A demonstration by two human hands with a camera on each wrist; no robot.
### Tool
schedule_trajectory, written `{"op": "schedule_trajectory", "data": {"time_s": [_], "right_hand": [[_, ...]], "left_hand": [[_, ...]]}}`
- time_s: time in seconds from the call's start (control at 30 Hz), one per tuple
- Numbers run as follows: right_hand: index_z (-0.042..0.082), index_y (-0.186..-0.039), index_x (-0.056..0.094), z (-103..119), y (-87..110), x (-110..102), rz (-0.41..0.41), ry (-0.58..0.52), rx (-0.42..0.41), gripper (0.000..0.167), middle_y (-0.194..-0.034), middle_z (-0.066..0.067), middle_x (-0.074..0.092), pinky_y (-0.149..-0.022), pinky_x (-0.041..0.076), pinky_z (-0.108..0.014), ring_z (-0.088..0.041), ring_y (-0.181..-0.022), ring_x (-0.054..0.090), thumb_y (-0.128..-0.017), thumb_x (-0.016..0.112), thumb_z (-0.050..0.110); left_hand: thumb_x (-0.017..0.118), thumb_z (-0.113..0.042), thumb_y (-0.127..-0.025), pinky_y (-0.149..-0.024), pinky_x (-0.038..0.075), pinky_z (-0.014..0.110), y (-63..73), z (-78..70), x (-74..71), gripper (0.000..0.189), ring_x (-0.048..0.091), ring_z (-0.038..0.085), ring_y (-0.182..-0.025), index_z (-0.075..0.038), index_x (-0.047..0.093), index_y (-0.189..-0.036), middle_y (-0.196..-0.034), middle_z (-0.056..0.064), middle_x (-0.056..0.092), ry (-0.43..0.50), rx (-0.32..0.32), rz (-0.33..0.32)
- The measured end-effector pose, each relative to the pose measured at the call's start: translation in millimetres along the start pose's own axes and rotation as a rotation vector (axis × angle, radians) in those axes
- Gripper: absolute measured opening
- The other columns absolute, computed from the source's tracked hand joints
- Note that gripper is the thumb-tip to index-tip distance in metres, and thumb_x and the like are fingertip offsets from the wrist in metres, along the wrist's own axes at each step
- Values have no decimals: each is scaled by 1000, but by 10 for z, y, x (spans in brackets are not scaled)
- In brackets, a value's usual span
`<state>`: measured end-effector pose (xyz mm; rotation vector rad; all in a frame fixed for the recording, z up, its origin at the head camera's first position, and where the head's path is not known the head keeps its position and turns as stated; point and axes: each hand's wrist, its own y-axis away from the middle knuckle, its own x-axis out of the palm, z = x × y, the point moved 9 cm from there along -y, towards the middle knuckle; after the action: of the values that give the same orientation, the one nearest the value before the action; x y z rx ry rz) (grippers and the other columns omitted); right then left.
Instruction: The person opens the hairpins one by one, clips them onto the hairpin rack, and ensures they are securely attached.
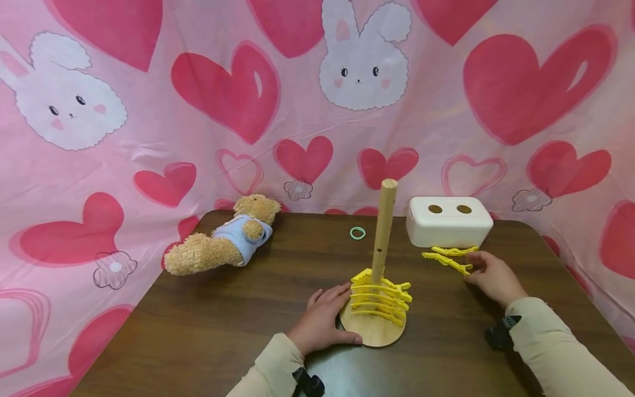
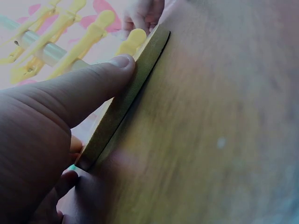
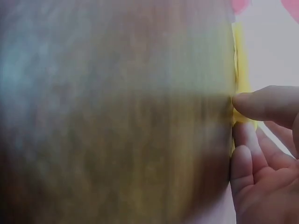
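Observation:
A wooden stand (image 1: 375,333) has a round base and an upright post. Several yellow long-jawed clips (image 1: 379,300) sit one above another across its lower post. My left hand (image 1: 324,320) holds the base at its left edge, thumb at the near rim and fingers farther round; in the left wrist view the thumb (image 2: 105,79) lies along the rim. On the right, my right hand (image 1: 493,275) pinches the end of a loose yellow clip (image 1: 446,260) lying on the table. Another yellow clip (image 1: 453,251) lies just behind it. Thumb and fingers meet yellow plastic (image 3: 242,70) in the right wrist view.
A white box (image 1: 448,229) with two round holes stands at the back right, close behind the loose clips. A small green ring (image 1: 357,233) lies behind the post. On the left a teddy bear (image 1: 245,237) lies on the brown table (image 1: 198,325). A pink patterned cloth hangs behind.

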<state>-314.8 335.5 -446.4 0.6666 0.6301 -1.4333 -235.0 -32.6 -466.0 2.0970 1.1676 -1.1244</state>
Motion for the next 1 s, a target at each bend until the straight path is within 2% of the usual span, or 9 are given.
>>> {"op": "schedule_trajectory", "data": {"time_s": [0.1, 0.27, 0.33, 0.4, 0.47, 0.53, 0.73, 0.9, 1.0], "right_hand": [[-11, -131, 50, -16, 12, -4, 1, 6, 3, 55, -122, -33, 58, -83, 50, -52, -39, -99, 59, -87, 75, 11], [-8, -133, 51, 15, 76, -18, -35, -19, 1, 56, -126, -31, 58, -92, 46, -61, -44, -110, 56, -90, 75, 19], [-6, -133, 53, 50, 116, -25, -66, -34, -7, 56, -127, -30, 59, -90, 51, -54, -42, -109, 59, -92, 75, 24], [-4, -132, 55, 92, 161, -32, -101, -56, -20, 56, -127, -28, 61, -84, 55, -38, -36, -105, 62, -92, 74, 30], [-2, -130, 58, 151, 207, -43, -139, -63, -47, 54, -125, -26, 63, -77, 54, -24, -27, -100, 65, -93, 74, 33], [1, -128, 61, 213, 256, -47, -173, -74, -74, 50, -123, -23, 64, -71, 50, -14, -18, -94, 64, -93, 74, 34], [4, -119, 65, 430, 448, -62, -252, -78, -192, 35, -111, -17, 68, -70, 49, -12, -2, -83, 58, -91, 77, 22], [4, -110, 67, 647, 601, -90, -306, -114, -304, 26, -101, -13, 70, -69, 50, -12, 0, -80, 60, -86, 79, 7], [5, -106, 69, 758, 671, -116, -320, -130, -328, 24, -96, -10, 70, -67, 50, -13, -2, -78, 61, -85, 80, 5]], "left_hand": [[77, -65, -77, -119, 12, 57, 0, -6, 0, 100, 29, 21, -149, -16, 39, -156, -164, -5, 28, 1, 0, -1], [77, -65, -77, -119, 11, 57, -3, -2, 4, 101, 29, 21, -149, -15, 39, -156, -163, -5, 29, 14, -7, 3], [77, -65, -77, -119, 11, 57, -3, 1, 2, 101, 29, 21, -148, -15, 39, -156, -163, -5, 29, 20, -10, 3], [78, -64, -77, -119, 12, 57, -3, 2, 0, 101, 29, 21, -148, -15, 39, -156, -163, -5, 29, 22, -10, 2], [78, -64, -76, -119, 12, 57, -4, 5, -1, 101, 29, 21, -148, -15, 39, -156, -163, -5, 29, 21, -10, 2], [78, -64, -76, -119, 12, 58, -6, 7, -2, 101, 29, 21, -148, -15, 39, -156, -163, -5, 29, 24, -12, 3], [77, -65, -76, -119, 11, 57, -13, 24, 14, 101, 29, 21, -148, -16, 39, -156, -163, -5, 29, 26, -20, 12], [77, -65, -76, -119, 11, 57, -13, 19, 13, 101, 29, 22, -148, -15, 39, -156, -163, -4, 29, 22, -15, 8], [77, -66, -76, -119, 12, 57, -18, 17, 13, 102, 29, 21, -148, -15, 39, -156, -163, -4, 29, 15, -13, 7]]}}
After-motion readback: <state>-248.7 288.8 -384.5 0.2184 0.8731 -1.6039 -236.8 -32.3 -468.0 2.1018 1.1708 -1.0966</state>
